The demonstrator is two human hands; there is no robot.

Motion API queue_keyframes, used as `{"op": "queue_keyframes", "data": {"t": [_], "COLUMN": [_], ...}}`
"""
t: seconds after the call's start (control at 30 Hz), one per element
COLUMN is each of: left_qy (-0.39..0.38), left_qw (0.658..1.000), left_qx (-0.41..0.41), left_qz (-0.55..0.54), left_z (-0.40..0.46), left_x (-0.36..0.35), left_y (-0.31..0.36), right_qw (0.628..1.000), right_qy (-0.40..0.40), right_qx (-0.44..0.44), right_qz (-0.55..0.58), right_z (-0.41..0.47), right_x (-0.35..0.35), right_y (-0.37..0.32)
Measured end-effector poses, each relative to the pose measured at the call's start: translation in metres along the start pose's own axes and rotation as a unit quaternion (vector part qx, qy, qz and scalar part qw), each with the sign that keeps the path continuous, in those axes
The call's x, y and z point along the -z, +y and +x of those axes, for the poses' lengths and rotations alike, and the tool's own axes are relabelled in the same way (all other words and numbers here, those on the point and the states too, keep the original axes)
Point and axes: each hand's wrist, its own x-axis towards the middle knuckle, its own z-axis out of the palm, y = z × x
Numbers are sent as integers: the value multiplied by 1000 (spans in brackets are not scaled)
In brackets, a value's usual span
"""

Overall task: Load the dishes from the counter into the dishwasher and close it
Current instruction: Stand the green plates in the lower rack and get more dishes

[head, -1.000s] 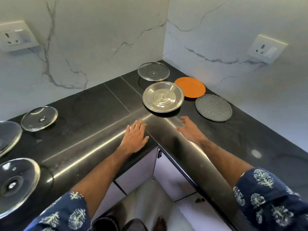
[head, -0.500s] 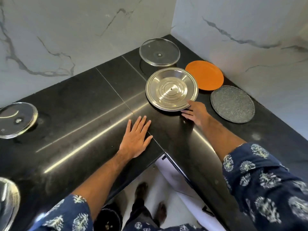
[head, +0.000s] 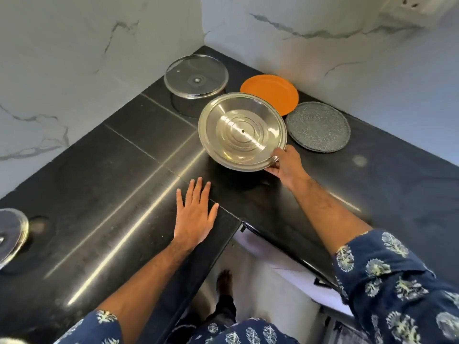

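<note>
Steel plate (head: 242,131), frame centre, tilts up-left from our right hand (head: 285,165) pinching its lower-right rim; left hand (head: 195,216) lies spread flat.

A black stone counter (head: 129,184) wraps an L-shaped corner against marble walls. In the corner lie a glass lid (head: 196,76), an orange plate (head: 269,91) just beside it, and a speckled grey plate (head: 319,129) nearer the front. Another glass lid (head: 11,234) sits at the far left edge, and a left hand (head: 195,217) rests flat near the inner corner.
</note>
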Motion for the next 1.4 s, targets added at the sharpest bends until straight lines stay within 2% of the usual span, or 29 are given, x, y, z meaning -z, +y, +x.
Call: {"op": "queue_keyframes", "data": {"t": [0.17, 0.23, 0.27, 0.33, 0.4, 0.47, 0.53, 0.6, 0.67, 0.7, 0.87, 1.0, 1.07, 1.23, 1.33, 1.4], "left_qy": [18, 35, 40, 14, -40, -114, -220, -297, -363, -384, -416, -448, -479, -552, -582, -573], "left_qw": [998, 985, 966, 887, 798, 713, 633, 603, 602, 612, 662, 700, 702, 683, 694, 704], "left_qx": [2, -50, -73, -77, -37, 8, 6, -25, -75, -105, -247, -292, -298, -298, -316, -368], "left_qz": [-66, -160, -246, -454, -600, -691, -742, -740, -707, -683, -573, -474, -435, -375, -283, -201], "left_z": [7, 4, 2, -15, -40, -68, -109, -151, -202, -227, -314, -359, -380, -426, -443, -451], "left_x": [10, 20, 27, 46, 67, 79, 82, 79, 75, 72, 60, 22, -4, -69, -114, -145], "left_y": [24, 55, 73, 120, 172, 218, 259, 291, 323, 338, 400, 451, 478, 542, 581, 605], "right_qw": [998, 996, 995, 993, 989, 985, 979, 972, 963, 958, 937, 936, 940, 943, 938, 934], "right_qy": [11, 23, 30, 56, 94, 127, 156, 193, 235, 250, 325, 342, 337, 326, 329, 328], "right_qx": [58, 87, 95, 107, 115, 121, 128, 130, 131, 133, 126, 89, 48, -64, -95, -108], "right_qz": [2, -8, -12, -10, -2, 8, 12, 21, 29, 33, 18, -3, -3, -22, -54, -91], "right_z": [-85, -131, -152, -202, -256, -311, -373, -430, -492, -522, -628, -682, -699, -720, -722, -719], "right_x": [79, 122, 142, 187, 234, 276, 317, 351, 383, 398, 463, 511, 535, 591, 626, 649], "right_y": [1, 6, 10, 22, 41, 65, 93, 122, 153, 169, 230, 267, 287, 316, 334, 346]}}
